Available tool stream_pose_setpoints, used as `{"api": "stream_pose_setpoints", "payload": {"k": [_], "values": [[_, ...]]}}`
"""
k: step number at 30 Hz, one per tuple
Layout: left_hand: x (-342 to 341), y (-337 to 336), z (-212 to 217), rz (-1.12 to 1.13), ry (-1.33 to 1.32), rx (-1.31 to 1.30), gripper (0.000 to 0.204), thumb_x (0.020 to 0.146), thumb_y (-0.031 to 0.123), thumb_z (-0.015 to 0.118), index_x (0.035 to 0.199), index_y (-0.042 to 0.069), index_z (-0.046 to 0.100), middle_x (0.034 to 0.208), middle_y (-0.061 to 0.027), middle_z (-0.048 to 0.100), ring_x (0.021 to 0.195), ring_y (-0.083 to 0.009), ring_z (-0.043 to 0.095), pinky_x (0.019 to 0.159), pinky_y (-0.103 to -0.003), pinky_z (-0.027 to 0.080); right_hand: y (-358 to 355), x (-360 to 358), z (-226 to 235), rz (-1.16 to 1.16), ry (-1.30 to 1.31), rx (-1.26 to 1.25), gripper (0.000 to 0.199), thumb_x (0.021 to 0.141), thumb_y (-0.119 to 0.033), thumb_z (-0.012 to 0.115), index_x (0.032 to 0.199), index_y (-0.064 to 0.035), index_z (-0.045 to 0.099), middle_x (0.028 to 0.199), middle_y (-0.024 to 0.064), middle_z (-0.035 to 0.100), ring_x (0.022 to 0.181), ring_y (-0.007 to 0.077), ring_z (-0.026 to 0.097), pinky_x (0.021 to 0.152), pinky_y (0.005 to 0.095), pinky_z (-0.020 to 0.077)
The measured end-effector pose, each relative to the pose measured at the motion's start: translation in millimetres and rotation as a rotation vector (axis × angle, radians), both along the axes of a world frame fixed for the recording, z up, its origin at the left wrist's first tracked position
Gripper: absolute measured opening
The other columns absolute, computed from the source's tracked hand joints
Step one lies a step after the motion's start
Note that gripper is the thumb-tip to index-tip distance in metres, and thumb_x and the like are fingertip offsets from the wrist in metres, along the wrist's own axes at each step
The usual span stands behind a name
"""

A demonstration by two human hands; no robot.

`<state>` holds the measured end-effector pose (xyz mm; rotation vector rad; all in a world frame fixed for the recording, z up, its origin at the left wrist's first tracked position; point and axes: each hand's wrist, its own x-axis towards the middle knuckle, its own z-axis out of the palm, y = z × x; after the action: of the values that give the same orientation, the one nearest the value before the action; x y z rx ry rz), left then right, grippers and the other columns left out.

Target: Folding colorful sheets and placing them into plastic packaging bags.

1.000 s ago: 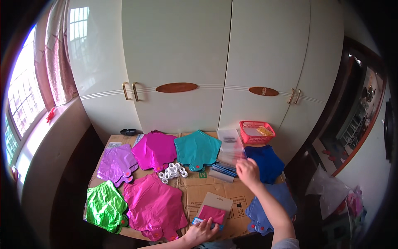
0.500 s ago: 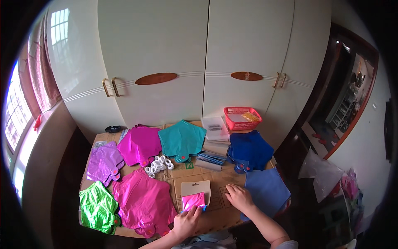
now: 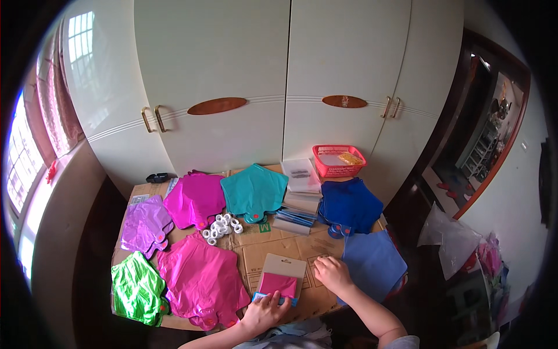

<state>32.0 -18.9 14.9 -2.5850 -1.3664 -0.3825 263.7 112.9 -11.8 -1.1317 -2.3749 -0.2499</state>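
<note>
Pink packet (image 3: 278, 285), laid on a pale card (image 3: 285, 265), on the cardboard (image 3: 308, 246) near its front edge. Left hand (image 3: 266, 312): fingers over the packet's lower edge; cannot tell whether clamped. Right hand (image 3: 333, 274): fingers bunched, just beside the card; cannot tell whether holding anything. Step, seemingly: steadying packet on card. Next, probably: calls for keeping both square. Flanking: pink foil pile (image 3: 201, 280), light-blue pile (image 3: 375, 262). Beyond: white rings (image 3: 222, 228).

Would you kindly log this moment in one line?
left hand: on magenta packet | right hand: half-curled beside card | white rings: piled on cardboard
</note>
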Motion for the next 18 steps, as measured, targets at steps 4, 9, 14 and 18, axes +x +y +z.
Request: {"api": "stream_pose_setpoints", "payload": {"k": [4, 9, 14, 18], "values": [[0, -1, -4, -0.009, 0.022, -0.008, 0.047, 0.074, 0.026, 0.059, 0.119, 0.014, 0.051, 0.111, -0.0149, 0.059, 0.085, -0.0223, 0.064, 0.066, -0.033, 0.055, -4, 0, -7, -0.012, -0.09, 0.074, 0.009, 0.072, -0.011, 0.066, 0.08, -0.0062, 0.066, 0.09, 0.0037, 0.068, 0.081, 0.017, 0.063, 0.067, 0.03, 0.0539], [-1, 1, -3, -0.045, 0.04, 0.045, 0.042, 0.075, 0.026, 0.059, 0.115, 0.014, 0.052, 0.11, -0.0155, 0.059, 0.088, -0.0232, 0.064, 0.067, -0.033, 0.055, 0, 0, 0, 0.004, 0.099, -0.038, 0.005, 0.074, -0.012, 0.066, 0.078, -0.0081, 0.067, 0.08, 0.0028, 0.066, 0.076, 0.0199, 0.064, 0.064, 0.0323, 0.0534], [-2, 2, -1, -0.095, 0.041, 0.077, 0.036, 0.075, 0.025, 0.058, 0.11, 0.016, 0.054, 0.108, -0.0152, 0.06, 0.088, -0.0222, 0.064, 0.066, -0.033, 0.056, -2, -10, 12, -0.069, 0.272, -0.251, 0.003, 0.076, -0.011, 0.065, 0.078, -0.0099, 0.067, 0.076, 0.0061, 0.064, 0.069, 0.0269, 0.063, 0.059, 0.0358, 0.052], [0, 1, -2, -0.183, 0.065, 0.097, 0.031, 0.077, 0.023, 0.056, 0.107, 0.017, 0.055, 0.106, -0.0154, 0.06, 0.087, -0.0205, 0.063, 0.064, -0.03, 0.055, -2, -21, 8, -0.024, 0.27, -0.227, 0.002, 0.076, -0.009, 0.066, 0.078, -0.009, 0.065, 0.075, 0.0073, 0.062, 0.066, 0.0283, 0.062, 0.058, 0.0368, 0.0515]]}}
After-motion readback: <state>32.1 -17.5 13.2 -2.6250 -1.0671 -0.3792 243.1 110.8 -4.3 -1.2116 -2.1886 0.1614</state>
